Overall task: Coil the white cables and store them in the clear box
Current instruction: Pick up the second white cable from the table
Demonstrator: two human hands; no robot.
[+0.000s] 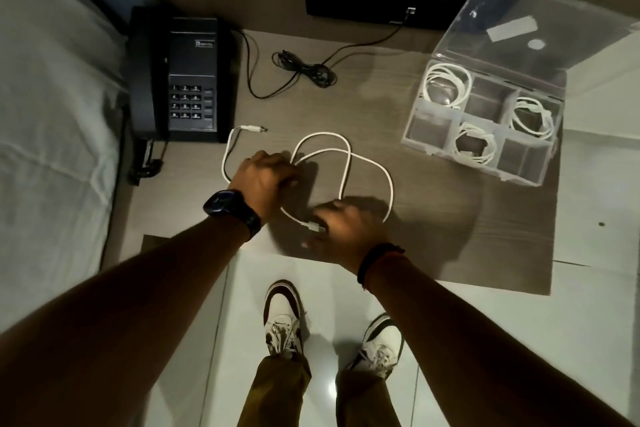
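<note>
Phone (188, 80) keypad digits legible; brand label unreadable.

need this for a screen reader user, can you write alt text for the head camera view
Two bare hands, left hand and right hand, gather a loose white cable on a wooden table. At right an open clear box holds three coiled white cables in separate compartments; a black phone sits at left.
</note>
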